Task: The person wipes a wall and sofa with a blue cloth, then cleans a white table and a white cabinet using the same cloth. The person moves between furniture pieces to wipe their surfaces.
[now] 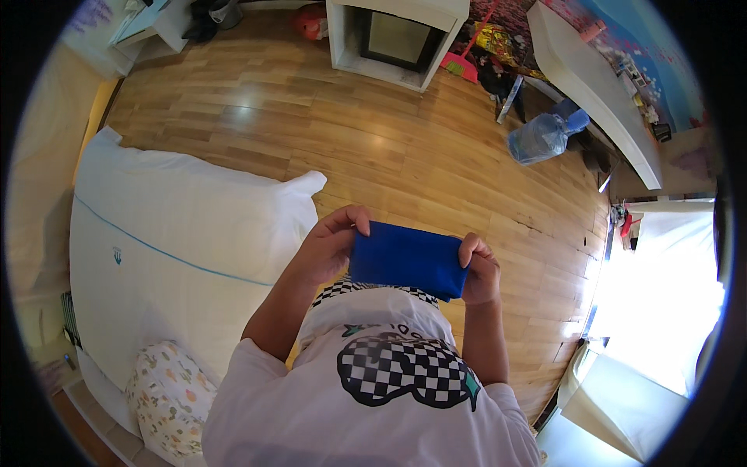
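Note:
A blue folded cloth [408, 257] is stretched flat between my two hands, in front of my waist. My left hand [341, 236] pinches its upper left corner between thumb and fingers. At the opposite end, my right hand [481, 265] grips the upper right corner, its fingers curled. The lower right edge of the cloth hangs in a small fold. Below it are the checkered lower garment and the white T-shirt with a checkered print that I wear.
A bed with a white cover [192, 227] and a patterned pillow [169, 397] lies at the left. Ahead on the wooden floor stands a white cabinet [344, 35]. A pink broom [461, 67], a large water bottle [537, 139] and a white desk [601, 87] are at the upper right.

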Motion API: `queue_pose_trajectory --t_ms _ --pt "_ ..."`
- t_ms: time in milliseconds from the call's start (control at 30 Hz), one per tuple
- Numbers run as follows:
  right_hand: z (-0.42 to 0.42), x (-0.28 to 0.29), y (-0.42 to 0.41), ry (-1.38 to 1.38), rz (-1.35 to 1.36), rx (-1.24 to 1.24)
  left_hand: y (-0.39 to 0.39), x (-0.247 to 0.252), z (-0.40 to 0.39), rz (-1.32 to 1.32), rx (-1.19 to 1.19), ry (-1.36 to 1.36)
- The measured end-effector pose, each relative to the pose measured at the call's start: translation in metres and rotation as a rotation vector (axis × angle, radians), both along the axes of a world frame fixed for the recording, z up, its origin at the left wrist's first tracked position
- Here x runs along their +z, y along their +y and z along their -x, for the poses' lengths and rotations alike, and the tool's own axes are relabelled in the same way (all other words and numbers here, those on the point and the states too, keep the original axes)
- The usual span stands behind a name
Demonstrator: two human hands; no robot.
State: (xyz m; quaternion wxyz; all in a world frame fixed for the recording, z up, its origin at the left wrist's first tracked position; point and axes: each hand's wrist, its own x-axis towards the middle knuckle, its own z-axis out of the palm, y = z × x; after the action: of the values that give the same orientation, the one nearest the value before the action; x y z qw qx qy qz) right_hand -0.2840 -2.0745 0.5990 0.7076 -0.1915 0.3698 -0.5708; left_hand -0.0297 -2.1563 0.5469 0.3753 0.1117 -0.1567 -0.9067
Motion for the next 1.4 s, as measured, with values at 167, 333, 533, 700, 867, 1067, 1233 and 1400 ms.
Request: queue_pose_trajectory --t_ms 167,333,533,700,867,1067,1233,1400 --pt "0.011 -0.016 -0.06 0.04 -0.041 0.038 -0.049 -0.002 0.015 -0.239 0.09 -0.068" --pt "0.037 -0.031 -0.129 0.138 -0.02 0.082 -0.087 -0.022 0.052 -0.409 -0.008 -0.344" --pt "0.115 -0.046 -0.231 0.271 -0.078 0.219 -0.172 -0.023 0.115 -0.366 -0.165 -0.489" --pt "0.179 -0.044 -0.334 0.18 -0.024 0.295 -0.255 -0.03 0.172 -0.372 -0.069 -0.322" --pt "0.226 -0.064 -0.409 0.366 -0.045 0.281 -0.335 -0.03 0.229 -0.381 -0.024 -0.263" --pt "0.241 -0.083 -0.486 0.518 -0.125 0.434 -0.412 -0.05 0.246 -0.19 -0.024 -0.761" --pt "0.227 -0.106 -0.565 0.539 -0.175 0.36 -0.477 -0.089 0.236 -0.105 0.041 -0.875" --pt "0.196 -0.143 -0.651 0.865 -0.073 0.34 -0.562 -0.152 0.208 -0.135 0.125 -0.749"
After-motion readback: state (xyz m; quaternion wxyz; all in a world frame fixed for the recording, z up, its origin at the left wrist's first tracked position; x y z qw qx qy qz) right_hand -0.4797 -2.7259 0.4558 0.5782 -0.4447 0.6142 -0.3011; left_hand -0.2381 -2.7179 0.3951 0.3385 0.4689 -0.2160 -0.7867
